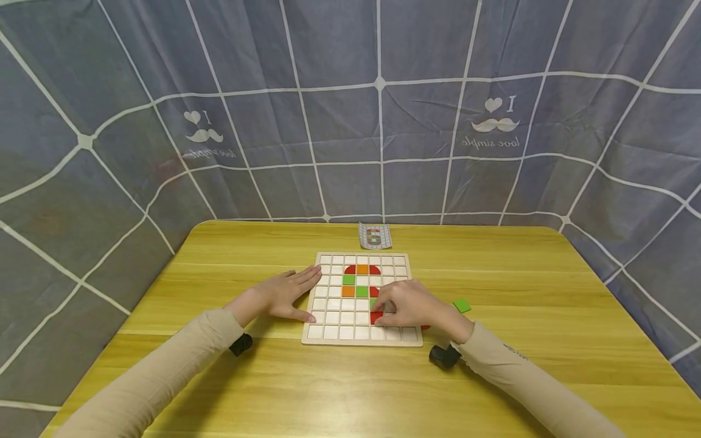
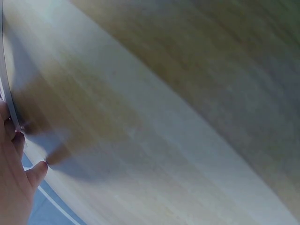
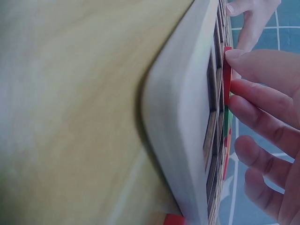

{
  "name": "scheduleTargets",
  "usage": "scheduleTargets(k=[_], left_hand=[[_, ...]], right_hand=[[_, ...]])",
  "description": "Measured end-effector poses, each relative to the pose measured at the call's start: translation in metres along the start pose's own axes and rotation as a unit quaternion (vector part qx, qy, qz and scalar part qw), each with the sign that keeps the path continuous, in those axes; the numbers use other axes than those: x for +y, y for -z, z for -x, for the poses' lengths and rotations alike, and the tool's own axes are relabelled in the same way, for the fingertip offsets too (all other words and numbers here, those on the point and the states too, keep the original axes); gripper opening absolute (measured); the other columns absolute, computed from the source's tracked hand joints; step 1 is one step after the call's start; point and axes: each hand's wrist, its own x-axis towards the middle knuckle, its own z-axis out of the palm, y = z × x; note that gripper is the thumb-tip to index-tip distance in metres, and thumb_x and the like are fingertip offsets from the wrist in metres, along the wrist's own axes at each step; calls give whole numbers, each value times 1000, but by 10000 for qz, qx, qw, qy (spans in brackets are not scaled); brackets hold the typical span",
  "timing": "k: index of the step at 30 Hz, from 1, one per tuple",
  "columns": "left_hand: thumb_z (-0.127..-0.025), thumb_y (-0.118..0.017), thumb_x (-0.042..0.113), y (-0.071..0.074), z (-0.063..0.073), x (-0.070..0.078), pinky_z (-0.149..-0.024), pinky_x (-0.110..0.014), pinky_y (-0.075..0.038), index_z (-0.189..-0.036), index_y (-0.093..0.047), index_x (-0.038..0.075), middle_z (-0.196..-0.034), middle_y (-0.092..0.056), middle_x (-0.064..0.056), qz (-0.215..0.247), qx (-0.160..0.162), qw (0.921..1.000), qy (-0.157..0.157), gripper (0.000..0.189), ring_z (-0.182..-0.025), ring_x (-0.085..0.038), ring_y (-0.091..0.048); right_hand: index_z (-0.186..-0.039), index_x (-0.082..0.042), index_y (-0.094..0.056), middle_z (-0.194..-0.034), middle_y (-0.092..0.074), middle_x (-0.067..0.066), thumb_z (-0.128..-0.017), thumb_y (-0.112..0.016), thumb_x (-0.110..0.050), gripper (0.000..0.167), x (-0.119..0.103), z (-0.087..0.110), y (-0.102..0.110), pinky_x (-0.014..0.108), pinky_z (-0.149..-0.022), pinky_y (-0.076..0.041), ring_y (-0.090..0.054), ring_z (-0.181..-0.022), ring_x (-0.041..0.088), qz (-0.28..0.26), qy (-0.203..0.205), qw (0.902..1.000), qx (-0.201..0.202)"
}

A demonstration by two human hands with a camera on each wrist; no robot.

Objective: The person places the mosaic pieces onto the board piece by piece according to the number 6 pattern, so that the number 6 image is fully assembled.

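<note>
Layout: wood-grain table (image 1: pixel 504 261) and curtain (image 1: pixel 427 36).
The grey-blue curtain with white grid lines hangs on 3 sides of the table. 2 moustache prints (image 1: pixel 495 125) show above the table's far edge. Soft light (image 1: pixel 356 383) reflects on the table's near half.

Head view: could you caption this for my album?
Right fingers pinch a red tile at a gridded wooden board.

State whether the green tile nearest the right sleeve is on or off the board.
Off: the green tile lies on the table, apart from the board.
</note>
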Motion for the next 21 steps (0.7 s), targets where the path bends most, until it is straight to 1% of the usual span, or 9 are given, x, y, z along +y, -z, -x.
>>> scheduleTargets(k=[3, 12, 18, 21], left_hand=[[-85, -50, 70, 0, 0, 1, -119, -52, -20, -155, -10, 7, -163, -3, -11, 17, 0, 10000, 11, 103, -150, -29, -10], [-85, -50, 70, 1, 0, 1, -119, -52, -19, -155, -9, 7, -163, -2, -11, 20, 7, 10000, 7, 102, -150, -29, -10], [-85, -50, 70, 1, 1, 2, -119, -53, -19, -155, -10, 7, -163, -3, -12, 56, 24, 10000, -10, 102, -150, -30, -11], [-85, -50, 70, 1, 1, 2, -119, -53, -19, -155, -10, 7, -163, -3, -11, 59, 11, 10000, -6, 102, -150, -29, -11]], right_hand=[[-93, -25, -77, -90, -69, -14, -80, -75, -38, 19, 0, 0, 0, 15, -51, -32, -44, -62, -2, -3, -8, 10000, 11], [-92, -25, -77, -90, -69, -15, -81, -74, -36, 17, -1, 0, 1, 16, -53, -33, -44, -62, -2, -8, -79, 10000, -8], [-93, -25, -78, -91, -69, -15, -81, -74, -36, 16, -1, 0, 1, 16, -53, -33, -44, -64, -1, 32, -90, 10000, 25], [-92, -25, -77, -91, -70, -15, -81, -74, -36, 16, 0, 1, 0, 16, -55, -35, -48, -65, 0, -3, -27, 9999, 97]])
